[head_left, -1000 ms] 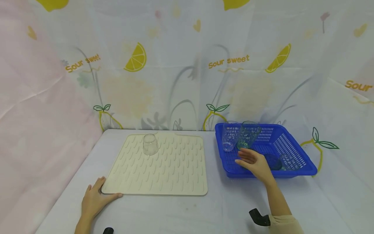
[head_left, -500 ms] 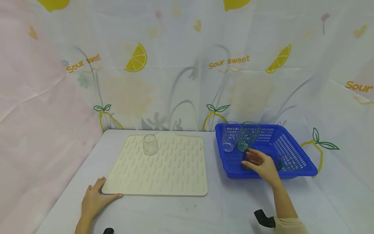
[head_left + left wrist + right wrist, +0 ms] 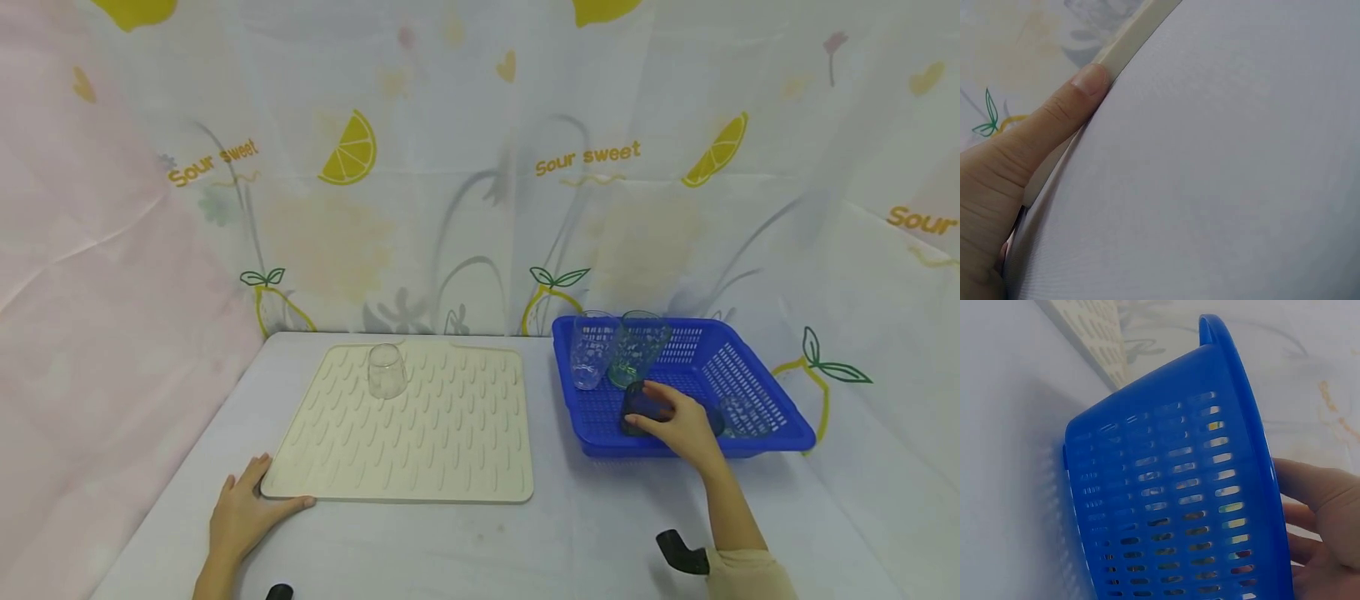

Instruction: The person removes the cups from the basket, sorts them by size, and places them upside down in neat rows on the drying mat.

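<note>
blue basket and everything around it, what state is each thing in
blue basket: upright, open-topped
tall clear glass: mouth up, leaning
green glass: mouth up, leaning
right hand: gripping dark glass
dark glass: seemingly lying down
pale glass: seemingly lying down
mat: flat
mat glass: seemingly upside down
left hand: touching mat

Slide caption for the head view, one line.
Right-hand grip around a dark glass in a blue basket; left-hand grip resting at a corner of a cream mat.

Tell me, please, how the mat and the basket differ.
The mat is cream, the basket blue. The mat is flat and thin, while the basket is deep with slotted walls. The mat holds one glass, the basket several. Both rest on the table.
</note>
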Demonstrator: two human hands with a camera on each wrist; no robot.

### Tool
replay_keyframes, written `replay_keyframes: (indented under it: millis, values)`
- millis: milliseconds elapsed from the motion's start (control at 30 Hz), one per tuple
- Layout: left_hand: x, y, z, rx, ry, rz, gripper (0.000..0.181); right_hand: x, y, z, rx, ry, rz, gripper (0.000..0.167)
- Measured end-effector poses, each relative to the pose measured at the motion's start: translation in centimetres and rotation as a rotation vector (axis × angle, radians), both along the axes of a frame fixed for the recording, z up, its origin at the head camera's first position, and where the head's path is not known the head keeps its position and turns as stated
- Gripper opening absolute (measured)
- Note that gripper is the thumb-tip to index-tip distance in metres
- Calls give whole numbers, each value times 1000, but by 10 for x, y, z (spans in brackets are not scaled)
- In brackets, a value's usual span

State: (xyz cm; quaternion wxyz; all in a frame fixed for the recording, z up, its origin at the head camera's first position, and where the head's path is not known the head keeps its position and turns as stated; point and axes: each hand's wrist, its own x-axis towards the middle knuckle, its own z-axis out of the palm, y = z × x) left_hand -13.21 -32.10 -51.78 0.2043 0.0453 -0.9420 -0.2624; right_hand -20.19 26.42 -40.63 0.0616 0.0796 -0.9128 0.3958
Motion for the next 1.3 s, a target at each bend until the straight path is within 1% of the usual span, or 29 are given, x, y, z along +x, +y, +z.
replay_keyframes:
  millis: [133, 333, 667, 833, 1000, 1133, 1300]
  values:
    - [0, 0, 0, 0, -10, 5, 101, -5, 2, -1, 90, -27, 10, 70]
    - [1, 0, 0, -1, -28, 6, 102, -12, 6, -4, 180, -17, 16, 69]
    - [0, 0, 0, -2, -13, 5, 103, -18, 9, -1, 199, -44, -11, 72]
    - [0, 1, 0, 1, -8, 6, 103, -21, 12, -1, 214, -59, -3, 74]
    - [0, 0, -1, 5, 7, 1, 102, -26, 15, -1, 239, -89, 22, 79]
    - [0, 0, -1, 6, 2, 6, 101, -29, 16, -1, 257, -115, 35, 82]
    - [0, 0, -1, 8, -3, 3, 102, -32, 15, -2, 303, -142, 16, 83]
